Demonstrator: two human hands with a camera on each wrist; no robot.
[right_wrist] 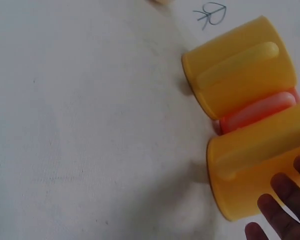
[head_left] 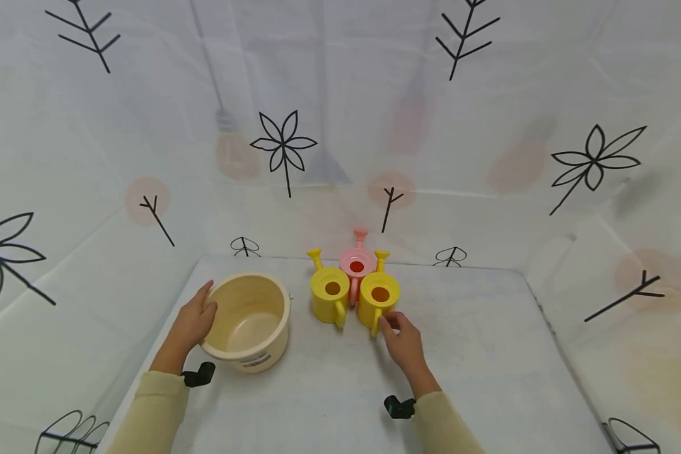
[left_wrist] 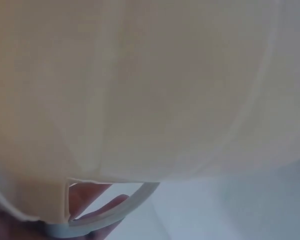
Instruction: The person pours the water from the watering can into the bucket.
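Observation:
My left hand (head_left: 195,320) grips the left rim of a cream plastic bucket (head_left: 280,334), which stands upright on the table. In the left wrist view the bucket wall (left_wrist: 180,90) fills most of the picture, and fingers (left_wrist: 110,205) show behind its pale handle (left_wrist: 135,202). My right hand (head_left: 403,343) is at the handle of the right yellow watering can (head_left: 379,294), its fingers (right_wrist: 285,207) extended beside the can's body. A second yellow watering can (head_left: 329,287) stands to the left, and a pink watering can (head_left: 359,260) sits between and behind them. All three cans stand upright.
The white table (head_left: 471,353) extends beneath everything. Behind it and along both sides hangs a pale cloth (head_left: 340,82) with printed flowers and twigs. The bucket stands left of the cans, with a gap between them.

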